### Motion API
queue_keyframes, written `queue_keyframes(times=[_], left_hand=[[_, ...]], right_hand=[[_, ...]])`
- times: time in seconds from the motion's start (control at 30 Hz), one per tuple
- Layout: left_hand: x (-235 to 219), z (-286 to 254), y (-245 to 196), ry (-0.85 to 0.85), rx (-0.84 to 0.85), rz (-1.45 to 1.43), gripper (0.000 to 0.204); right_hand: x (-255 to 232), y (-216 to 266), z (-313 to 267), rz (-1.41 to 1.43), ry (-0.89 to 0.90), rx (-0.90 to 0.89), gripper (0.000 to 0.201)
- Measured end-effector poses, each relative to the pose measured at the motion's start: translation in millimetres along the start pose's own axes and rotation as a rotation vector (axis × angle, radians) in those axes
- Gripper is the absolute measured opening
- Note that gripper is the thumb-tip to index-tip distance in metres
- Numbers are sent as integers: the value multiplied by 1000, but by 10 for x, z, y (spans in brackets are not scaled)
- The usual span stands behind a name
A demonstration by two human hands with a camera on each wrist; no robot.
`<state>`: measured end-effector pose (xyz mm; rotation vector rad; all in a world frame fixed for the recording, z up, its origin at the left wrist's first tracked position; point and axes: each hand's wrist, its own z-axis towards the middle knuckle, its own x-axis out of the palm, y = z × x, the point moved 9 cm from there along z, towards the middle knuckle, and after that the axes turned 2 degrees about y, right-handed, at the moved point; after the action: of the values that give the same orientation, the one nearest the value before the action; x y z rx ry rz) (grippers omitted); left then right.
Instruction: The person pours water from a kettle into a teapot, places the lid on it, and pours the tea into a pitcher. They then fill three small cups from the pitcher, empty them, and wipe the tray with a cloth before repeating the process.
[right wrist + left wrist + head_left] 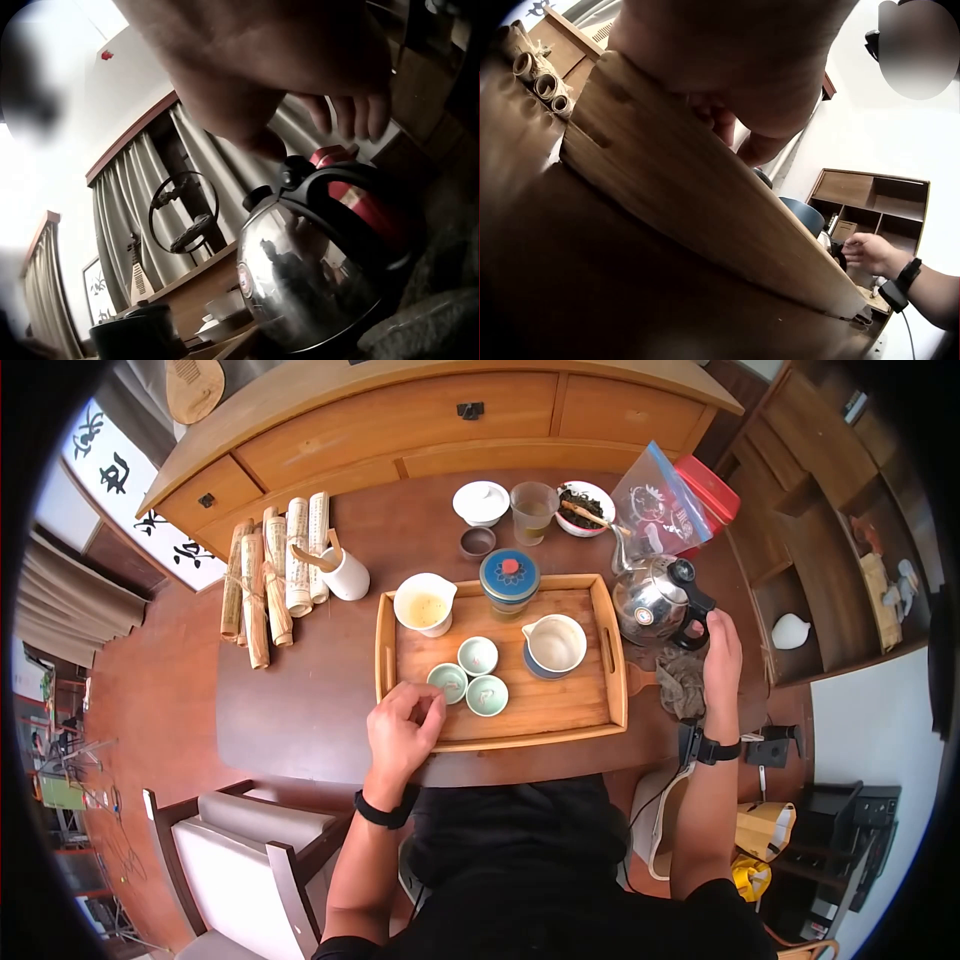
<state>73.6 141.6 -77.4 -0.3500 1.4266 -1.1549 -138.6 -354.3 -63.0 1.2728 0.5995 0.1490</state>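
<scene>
My left hand (400, 732) rests over the front left wall of a wooden tray (560, 736), its fingers loosely bent, fingertips right at the near rim of a pale green teacup (447, 682). Two matching teacups (478, 655) (487, 696) stand close beside that one. On the right, my right hand (724, 650) hovers with extended, relaxed fingers by the black handle of a steel kettle (640, 598). The right wrist view shows those fingers above the kettle (300, 277), apart from its handle (360, 176).
On the tray also stand a white pitcher (425, 605), a blue-lidded jar (510, 580) and a spouted bowl (556, 643). Behind it are a lidded white bowl (481, 503), a glass (534, 510) and a bowl of tea leaves (580, 510). Rolled scrolls (255, 595) lie left; a grey cloth (680, 680) lies right.
</scene>
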Motion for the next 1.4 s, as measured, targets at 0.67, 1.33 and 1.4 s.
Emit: queue_keyframes(times=[0.67,1.33,1.4], left_hand=[[290,1306,-1595,14,465,305,57],[388,1555,-1839,219,298,377,76],[359,1405,-1913,202,305,348,76]], right_hand=[[283,3,47,-22,166,-67,44],[266,27,38,-81,147,-82,54],[272,44,39,-31,151,-96,54]])
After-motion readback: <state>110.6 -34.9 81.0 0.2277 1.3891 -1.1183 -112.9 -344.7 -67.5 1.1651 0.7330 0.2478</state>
